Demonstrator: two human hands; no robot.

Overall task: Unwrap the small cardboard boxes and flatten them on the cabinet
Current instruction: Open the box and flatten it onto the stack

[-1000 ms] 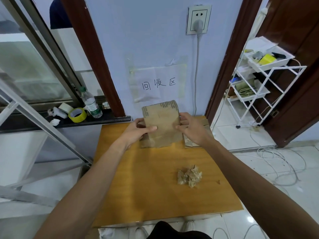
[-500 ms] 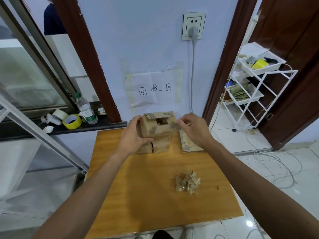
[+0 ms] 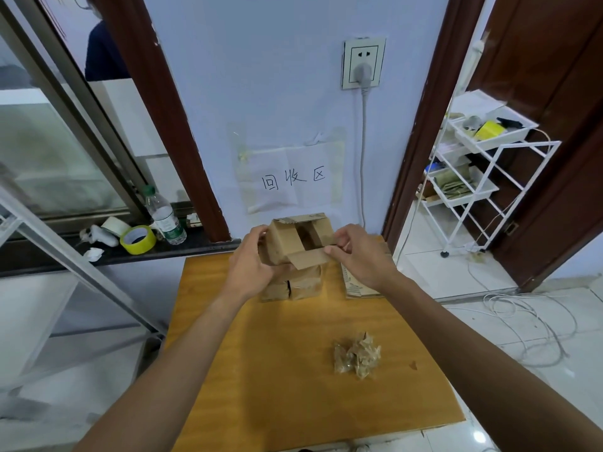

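A small brown cardboard box (image 3: 284, 239) is held above the far end of the wooden cabinet top (image 3: 277, 370), its top flaps partly open and a dark gap showing inside. My left hand (image 3: 249, 269) grips its left side. My right hand (image 3: 362, 252) pinches the near flap, which is folded outward. Under the held box, two more small boxes (image 3: 293, 285) stand side by side on the cabinet. A flattened box (image 3: 354, 282) lies to the right, partly hidden by my right hand.
A crumpled ball of brown tape (image 3: 357, 355) lies on the cabinet's right side. On the window ledge to the left stand a yellow tape roll (image 3: 137, 239) and a water bottle (image 3: 163, 216). A white wire rack (image 3: 473, 177) and loose cables (image 3: 528, 324) are at right.
The box has been turned from standing flat-faced to top-up and lifted off the stack. Its top flaps have come open, and my right hand has pulled the near flap outward.
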